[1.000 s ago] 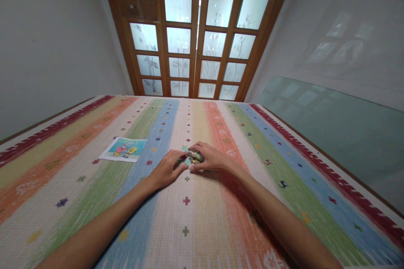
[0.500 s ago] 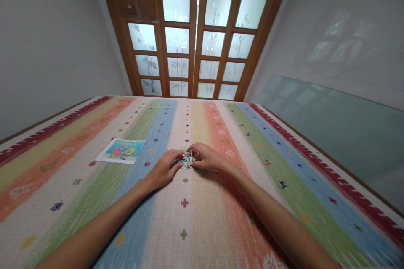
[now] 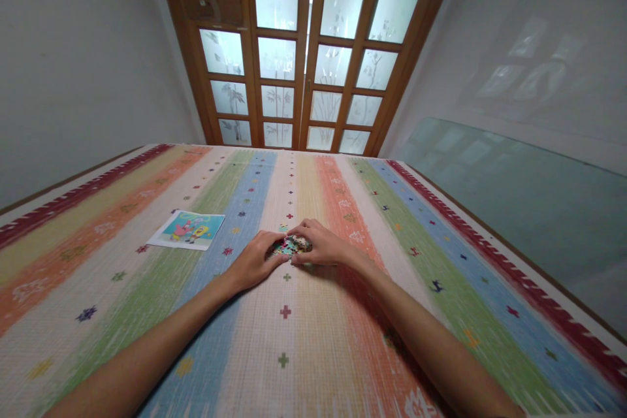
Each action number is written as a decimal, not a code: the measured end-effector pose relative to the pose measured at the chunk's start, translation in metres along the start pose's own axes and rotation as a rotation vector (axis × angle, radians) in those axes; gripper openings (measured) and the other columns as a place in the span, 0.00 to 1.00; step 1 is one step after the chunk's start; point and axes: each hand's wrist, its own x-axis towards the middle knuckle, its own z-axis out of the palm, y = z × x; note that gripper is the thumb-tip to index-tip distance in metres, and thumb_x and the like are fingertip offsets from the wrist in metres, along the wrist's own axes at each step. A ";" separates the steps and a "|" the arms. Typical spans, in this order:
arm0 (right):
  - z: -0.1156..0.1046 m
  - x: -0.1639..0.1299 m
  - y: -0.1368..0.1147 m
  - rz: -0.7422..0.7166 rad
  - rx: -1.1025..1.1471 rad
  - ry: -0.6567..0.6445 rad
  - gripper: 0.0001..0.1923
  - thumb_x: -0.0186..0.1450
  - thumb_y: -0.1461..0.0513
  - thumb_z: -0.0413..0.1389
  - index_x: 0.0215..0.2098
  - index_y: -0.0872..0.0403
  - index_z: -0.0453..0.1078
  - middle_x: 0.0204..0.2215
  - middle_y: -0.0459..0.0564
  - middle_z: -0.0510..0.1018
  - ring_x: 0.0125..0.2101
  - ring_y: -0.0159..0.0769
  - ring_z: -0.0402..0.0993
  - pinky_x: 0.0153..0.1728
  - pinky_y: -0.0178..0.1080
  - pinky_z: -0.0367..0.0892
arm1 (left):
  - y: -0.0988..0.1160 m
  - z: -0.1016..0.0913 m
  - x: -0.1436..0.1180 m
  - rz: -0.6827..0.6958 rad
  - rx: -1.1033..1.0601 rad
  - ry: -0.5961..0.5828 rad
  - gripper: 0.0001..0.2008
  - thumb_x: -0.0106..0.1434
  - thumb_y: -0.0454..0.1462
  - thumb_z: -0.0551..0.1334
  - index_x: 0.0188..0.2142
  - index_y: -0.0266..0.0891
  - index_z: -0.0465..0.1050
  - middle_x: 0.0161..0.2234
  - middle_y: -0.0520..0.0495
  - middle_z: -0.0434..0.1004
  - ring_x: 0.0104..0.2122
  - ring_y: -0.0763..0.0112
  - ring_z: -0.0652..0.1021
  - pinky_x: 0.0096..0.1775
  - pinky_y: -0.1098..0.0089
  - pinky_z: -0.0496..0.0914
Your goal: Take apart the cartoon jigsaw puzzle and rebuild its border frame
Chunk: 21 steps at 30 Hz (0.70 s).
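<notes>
the left hand (image 3: 255,262) and right hand (image 3: 321,247), fingers curled loosely around the small pile of puzzle pieces (image 3: 289,247) on the striped cloth (image 3: 313,339), should press inward gently so no piece slips out.

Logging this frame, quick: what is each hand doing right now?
Left hand: cupped against the pile of puzzle pieces, fingers curled, touching it.
Right hand: cupped over the pile's other side, touching it; grip cannot be told.

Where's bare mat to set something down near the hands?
Bare: striped mat right of the right hand, out to its red border; the near strip between the forearms; far mat toward the doors. Crowded: puzzle pieces between both hands; picture card beyond the left hand.
</notes>
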 end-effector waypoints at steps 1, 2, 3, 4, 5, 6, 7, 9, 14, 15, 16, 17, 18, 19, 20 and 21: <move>0.001 0.000 -0.002 -0.005 -0.005 -0.020 0.28 0.59 0.56 0.70 0.56 0.53 0.72 0.49 0.56 0.72 0.52 0.47 0.68 0.54 0.47 0.65 | 0.001 0.000 0.000 -0.002 -0.003 0.000 0.16 0.68 0.40 0.65 0.54 0.41 0.72 0.48 0.42 0.80 0.48 0.57 0.78 0.51 0.55 0.74; 0.002 -0.001 -0.004 -0.004 -0.023 -0.029 0.29 0.59 0.55 0.70 0.56 0.53 0.71 0.49 0.56 0.72 0.52 0.47 0.68 0.54 0.47 0.65 | 0.001 -0.001 0.000 -0.004 -0.007 0.000 0.16 0.68 0.39 0.65 0.54 0.42 0.72 0.48 0.42 0.80 0.48 0.57 0.78 0.51 0.55 0.73; 0.003 -0.001 -0.006 0.002 -0.050 -0.026 0.29 0.59 0.54 0.70 0.56 0.53 0.71 0.49 0.56 0.72 0.52 0.47 0.68 0.53 0.47 0.65 | 0.001 -0.001 0.000 -0.004 -0.013 0.000 0.17 0.67 0.39 0.64 0.55 0.42 0.72 0.48 0.42 0.80 0.48 0.57 0.78 0.51 0.55 0.73; 0.004 -0.001 -0.008 0.007 -0.081 -0.015 0.29 0.60 0.54 0.69 0.56 0.53 0.71 0.49 0.56 0.73 0.51 0.48 0.68 0.53 0.47 0.65 | 0.001 -0.001 0.001 -0.003 -0.021 0.001 0.17 0.67 0.38 0.64 0.55 0.42 0.72 0.48 0.42 0.80 0.48 0.57 0.78 0.51 0.55 0.73; 0.005 0.000 -0.010 0.010 -0.111 -0.001 0.28 0.60 0.55 0.68 0.56 0.53 0.71 0.48 0.56 0.73 0.50 0.48 0.68 0.52 0.48 0.65 | 0.001 -0.001 0.000 -0.001 -0.029 0.003 0.17 0.67 0.38 0.64 0.55 0.42 0.72 0.48 0.42 0.79 0.48 0.57 0.78 0.51 0.56 0.73; 0.006 0.000 -0.011 0.010 -0.136 0.011 0.26 0.61 0.55 0.67 0.55 0.53 0.71 0.47 0.56 0.74 0.49 0.48 0.69 0.51 0.48 0.65 | 0.001 -0.001 0.000 0.003 -0.037 0.005 0.17 0.68 0.37 0.64 0.55 0.42 0.71 0.48 0.42 0.79 0.48 0.58 0.79 0.51 0.56 0.74; 0.006 0.000 -0.012 0.008 -0.158 0.021 0.24 0.61 0.56 0.66 0.54 0.52 0.72 0.46 0.56 0.75 0.48 0.47 0.69 0.50 0.47 0.66 | 0.001 -0.001 0.000 0.009 -0.043 0.007 0.16 0.68 0.36 0.63 0.56 0.42 0.71 0.48 0.42 0.79 0.47 0.58 0.79 0.51 0.56 0.74; 0.007 0.001 -0.014 0.006 -0.202 0.036 0.20 0.61 0.58 0.64 0.51 0.50 0.73 0.44 0.55 0.76 0.45 0.47 0.70 0.47 0.46 0.66 | 0.000 0.000 0.000 0.025 -0.052 0.014 0.16 0.70 0.34 0.60 0.56 0.42 0.71 0.48 0.42 0.79 0.47 0.59 0.79 0.51 0.56 0.74; 0.005 0.001 -0.021 0.051 -0.324 0.030 0.11 0.64 0.60 0.60 0.44 0.53 0.75 0.38 0.57 0.77 0.37 0.45 0.70 0.39 0.44 0.64 | -0.001 0.000 -0.001 0.047 -0.057 0.045 0.15 0.71 0.31 0.55 0.54 0.42 0.71 0.47 0.42 0.79 0.47 0.60 0.79 0.52 0.57 0.74; 0.004 0.001 -0.023 0.055 -0.339 0.022 0.10 0.65 0.61 0.58 0.43 0.54 0.76 0.37 0.57 0.78 0.37 0.45 0.71 0.39 0.44 0.64 | 0.000 0.000 0.000 0.050 -0.054 0.056 0.14 0.70 0.31 0.55 0.53 0.42 0.71 0.47 0.43 0.79 0.47 0.60 0.79 0.52 0.57 0.74; 0.003 0.002 -0.024 0.058 -0.349 0.016 0.09 0.66 0.62 0.56 0.43 0.54 0.76 0.37 0.58 0.78 0.37 0.46 0.71 0.39 0.45 0.63 | 0.000 -0.001 0.000 0.054 -0.051 0.070 0.14 0.70 0.30 0.55 0.53 0.42 0.71 0.47 0.43 0.79 0.47 0.60 0.78 0.52 0.57 0.74; 0.003 0.002 -0.025 0.055 -0.354 0.016 0.10 0.67 0.62 0.55 0.43 0.55 0.76 0.38 0.58 0.78 0.38 0.46 0.71 0.40 0.45 0.64 | 0.000 -0.001 0.000 0.056 -0.048 0.084 0.14 0.70 0.30 0.55 0.52 0.41 0.72 0.47 0.42 0.79 0.48 0.59 0.78 0.52 0.57 0.74; 0.002 0.002 -0.025 0.043 -0.351 0.022 0.10 0.68 0.62 0.55 0.44 0.55 0.76 0.39 0.59 0.78 0.40 0.47 0.71 0.41 0.46 0.64 | 0.001 -0.001 0.001 0.056 -0.045 0.099 0.14 0.70 0.29 0.55 0.52 0.41 0.72 0.46 0.42 0.79 0.48 0.59 0.78 0.53 0.57 0.73; 0.003 0.002 -0.024 0.021 -0.343 0.032 0.10 0.68 0.62 0.56 0.45 0.55 0.76 0.41 0.59 0.79 0.42 0.48 0.71 0.43 0.46 0.64 | 0.001 -0.002 0.001 0.055 -0.042 0.110 0.15 0.69 0.29 0.54 0.51 0.41 0.72 0.46 0.42 0.78 0.48 0.59 0.78 0.53 0.57 0.73; 0.003 0.003 -0.024 -0.009 -0.333 0.043 0.11 0.68 0.60 0.58 0.46 0.55 0.76 0.44 0.60 0.79 0.45 0.49 0.71 0.45 0.47 0.65 | 0.001 -0.002 0.001 0.052 -0.039 0.118 0.15 0.69 0.28 0.54 0.51 0.41 0.72 0.47 0.43 0.78 0.49 0.60 0.78 0.53 0.58 0.73; 0.005 0.003 -0.022 -0.043 -0.323 0.050 0.13 0.67 0.58 0.60 0.48 0.55 0.76 0.47 0.60 0.78 0.47 0.50 0.70 0.47 0.47 0.65 | 0.001 -0.002 0.001 0.050 -0.037 0.127 0.15 0.69 0.28 0.53 0.50 0.41 0.72 0.47 0.43 0.78 0.49 0.60 0.78 0.53 0.58 0.73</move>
